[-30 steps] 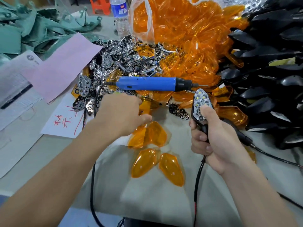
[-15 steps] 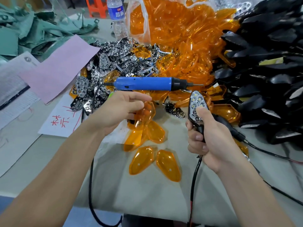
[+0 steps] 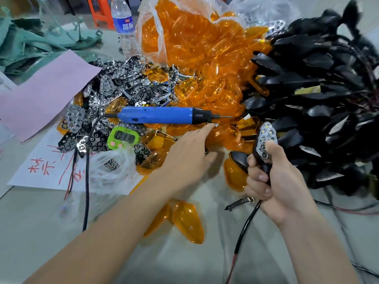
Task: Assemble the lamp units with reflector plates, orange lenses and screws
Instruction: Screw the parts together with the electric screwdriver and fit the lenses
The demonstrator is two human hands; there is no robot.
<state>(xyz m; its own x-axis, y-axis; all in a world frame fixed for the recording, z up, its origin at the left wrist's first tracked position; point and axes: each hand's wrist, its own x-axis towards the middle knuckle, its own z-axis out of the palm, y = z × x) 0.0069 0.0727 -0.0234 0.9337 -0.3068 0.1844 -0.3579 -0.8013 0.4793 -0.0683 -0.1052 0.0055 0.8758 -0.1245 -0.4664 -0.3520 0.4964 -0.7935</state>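
Observation:
My right hand (image 3: pixel 281 181) grips a black lamp unit (image 3: pixel 261 160) by its stem, upright, with a shiny reflector plate (image 3: pixel 266 138) seated in its face and my thumb on the plate. My left hand (image 3: pixel 190 154) stretches rightward with straight fingers, its fingertips just under the tip of the blue electric screwdriver (image 3: pixel 160 117), over loose orange lenses (image 3: pixel 231 138). No lens shows in that hand. Two orange lenses (image 3: pixel 188 220) lie near my left forearm. A small clear bag of screws (image 3: pixel 111 165) sits left of that hand.
A heap of orange lenses (image 3: pixel 205 58) spills from a plastic bag at the back. Chrome reflector plates (image 3: pixel 114 89) are piled to its left, black housings (image 3: pixel 317 99) to the right. A green timer (image 3: pixel 123 138), a water bottle (image 3: pixel 125 25) and pink paper (image 3: pixel 47 93) lie on the left.
My left hand, which held an orange lens near the middle, has moved right and stretched out under the screwdriver tip. The right hand still holds the lamp unit.

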